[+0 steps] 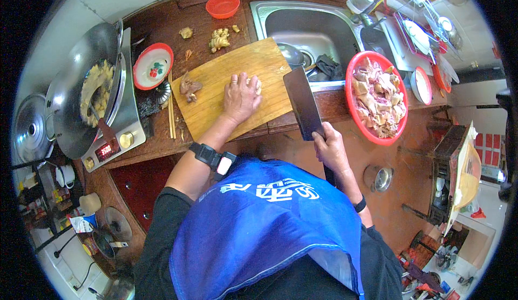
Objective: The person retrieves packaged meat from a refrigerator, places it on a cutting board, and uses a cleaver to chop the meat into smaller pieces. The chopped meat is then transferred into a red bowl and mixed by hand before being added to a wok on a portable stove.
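My left hand (242, 100) rests palm down on the wooden cutting board (210, 118), its fingertips over a pale piece (257, 85), perhaps peeled ginger, that they partly hide. Raised past the board's right edge, a broad cleaver (301, 102) is held by its handle in my right hand (332, 148). Brownish meat pieces (189, 87) lie on the board's left side. Behind the board are ginger roots (219, 40) and a smaller piece of ginger (186, 32). A red basin (376, 98) at the right holds cut raw meat.
Left, a wok (73, 94) with yellowish food and a spatula sits on an induction cooker (135, 138). Chopsticks (171, 110) and a red-rimmed enamel dish (153, 66) lie between cooker and board. A sink (323, 17) and red bowl (223, 5) are behind. A metal pot (378, 178) stands on the floor.
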